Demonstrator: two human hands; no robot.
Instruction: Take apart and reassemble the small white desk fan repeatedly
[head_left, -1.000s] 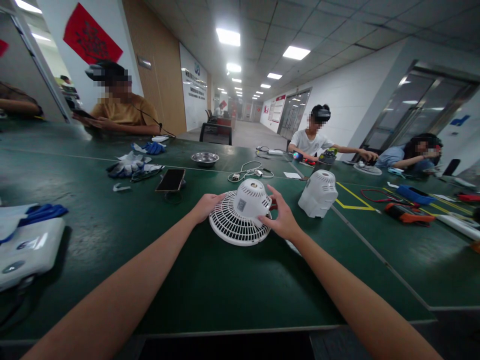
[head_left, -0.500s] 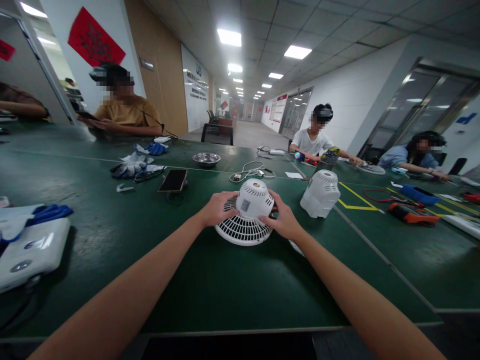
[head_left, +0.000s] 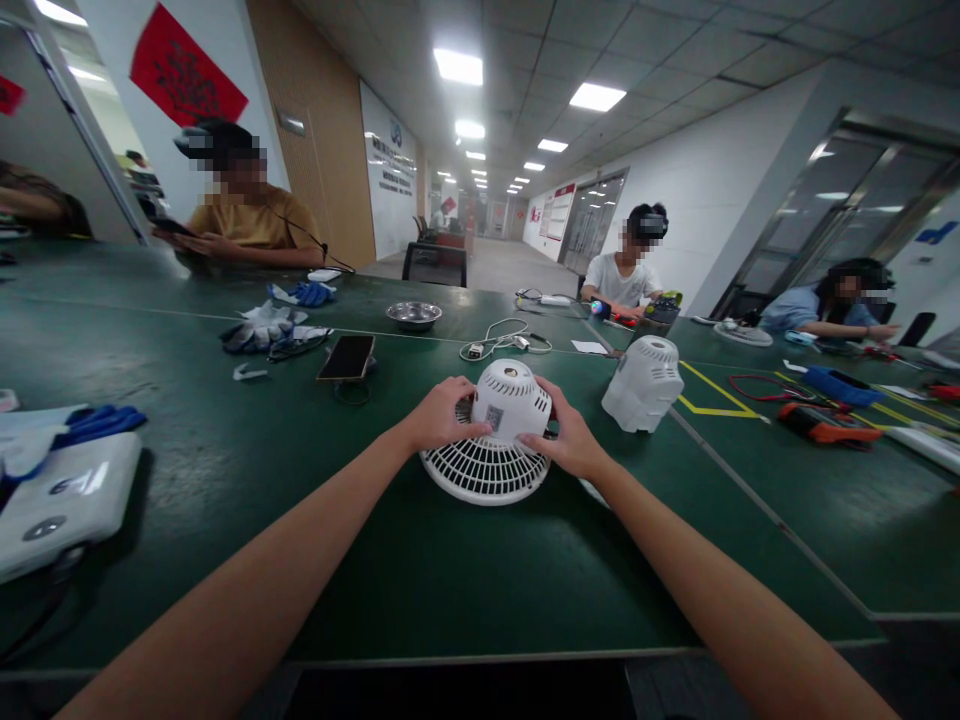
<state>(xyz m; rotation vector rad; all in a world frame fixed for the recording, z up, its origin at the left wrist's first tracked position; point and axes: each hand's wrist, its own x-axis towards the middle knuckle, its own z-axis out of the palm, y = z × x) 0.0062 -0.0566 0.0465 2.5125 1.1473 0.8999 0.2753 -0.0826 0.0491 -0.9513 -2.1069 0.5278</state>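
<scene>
A white rounded housing [head_left: 511, 398] with vent slots and a small square code label sits over a white round fan grille [head_left: 486, 470] on the green table. From the left, my left hand [head_left: 444, 415] grips the housing, its thumb just below the label. My right hand [head_left: 568, 432] holds the opposite side, thumb at the front and fingers behind. The grille's back part is hidden by the housing and hands. To the right stands another white plastic housing [head_left: 643, 385], touched by neither hand.
Behind the grille lie a white cable [head_left: 495, 345] and a metal bowl [head_left: 414, 316]. A phone [head_left: 346, 358] and gloves [head_left: 262, 332] are to the left, a white device [head_left: 71, 505] far left. An orange meter [head_left: 825, 425] lies right. Several people sit around the table.
The grille's front edge has shifted slightly left and toward me. My left thumb has moved right across the housing, which is turned a little. Both hands still hold it.
</scene>
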